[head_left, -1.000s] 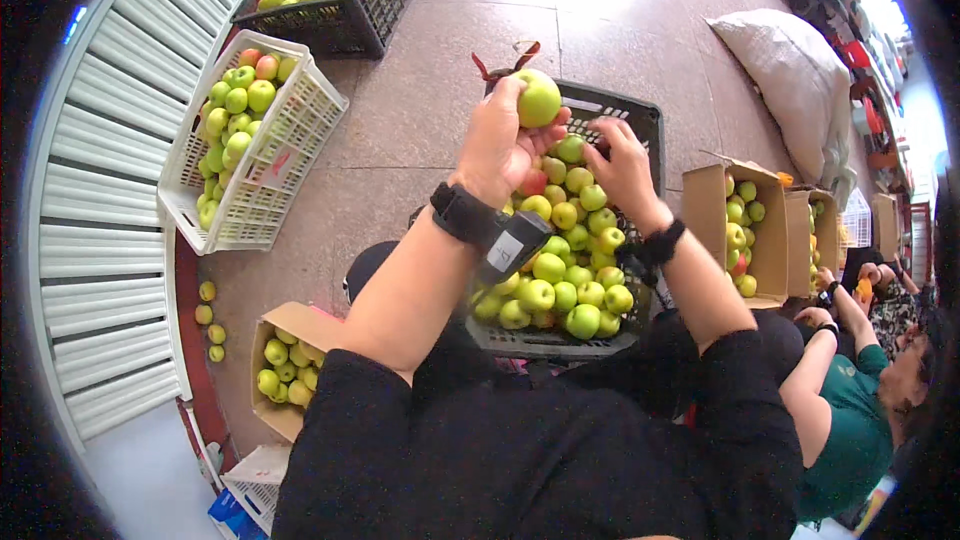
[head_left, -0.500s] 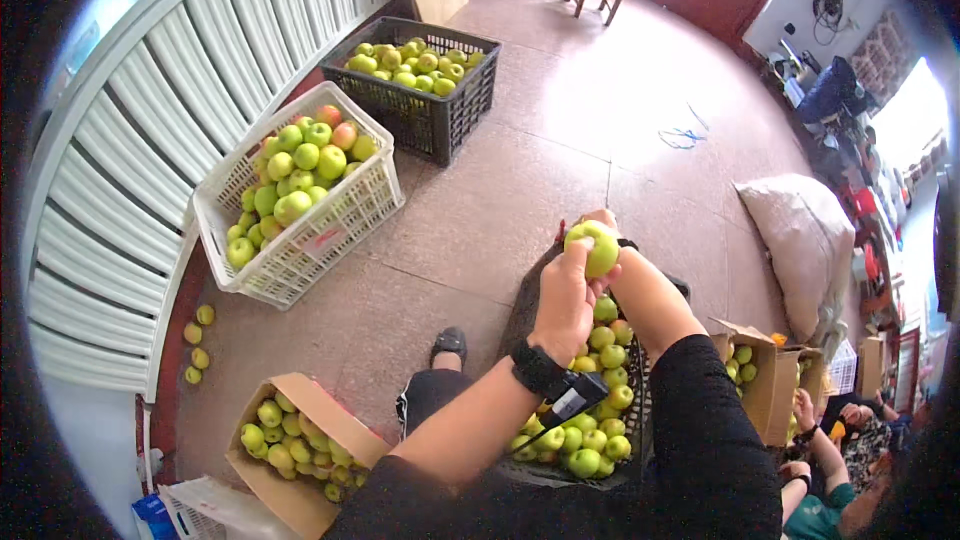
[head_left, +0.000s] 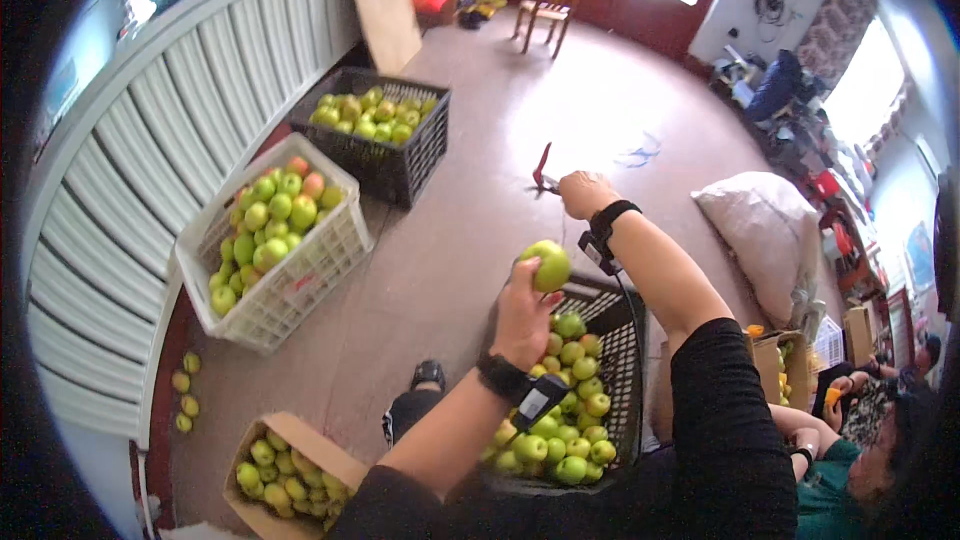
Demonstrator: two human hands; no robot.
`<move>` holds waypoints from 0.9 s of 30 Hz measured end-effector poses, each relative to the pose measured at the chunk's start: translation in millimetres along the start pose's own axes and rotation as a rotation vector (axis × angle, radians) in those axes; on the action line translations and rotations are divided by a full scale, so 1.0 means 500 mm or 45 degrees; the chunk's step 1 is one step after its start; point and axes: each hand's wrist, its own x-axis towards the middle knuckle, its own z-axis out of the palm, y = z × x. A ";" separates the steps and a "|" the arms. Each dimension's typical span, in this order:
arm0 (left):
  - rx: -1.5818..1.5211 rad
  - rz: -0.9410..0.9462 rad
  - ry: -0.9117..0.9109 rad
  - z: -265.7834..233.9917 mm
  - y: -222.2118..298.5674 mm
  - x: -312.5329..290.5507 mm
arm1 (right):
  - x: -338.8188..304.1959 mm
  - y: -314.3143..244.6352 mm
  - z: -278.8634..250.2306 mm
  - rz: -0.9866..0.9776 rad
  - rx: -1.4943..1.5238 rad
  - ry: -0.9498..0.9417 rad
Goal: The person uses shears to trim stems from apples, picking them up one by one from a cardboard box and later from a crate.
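A green apple [head_left: 547,266] is gripped in the fingers of my left hand [head_left: 524,322], raised over the near end of a black plastic crate [head_left: 626,365]. Several green apples [head_left: 570,432] fill much of that crate. Farther out and to the right, my right hand [head_left: 588,194] is closed around small red-handled clippers [head_left: 543,170], which point left, apart from the apple. My right fingers are partly hidden behind the back of the hand. Both wrists wear black straps with small devices.
A white crate [head_left: 330,258] and another black crate [head_left: 425,155], both with apples, stand at the left. A cardboard box [head_left: 325,450] of apples is at lower left, beside loose apples [head_left: 186,382]. Right: a large sack [head_left: 760,230], boxes, and people [head_left: 845,460] seated nearby.
My hands have moved apart: the right one outward with the clippers, the left one slightly left, still holding the apple. The view has tilted up and more of the black crate shows.
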 end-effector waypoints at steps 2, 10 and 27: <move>0.097 0.058 -0.130 -0.006 -0.025 0.016 | -0.013 0.069 0.013 0.087 0.536 0.151; 0.425 0.093 -0.306 -0.049 -0.057 0.029 | -0.416 -0.103 0.011 0.238 2.233 -0.465; 0.512 -0.477 -0.417 0.011 -0.189 -0.024 | -0.608 -0.098 0.174 0.649 0.755 0.456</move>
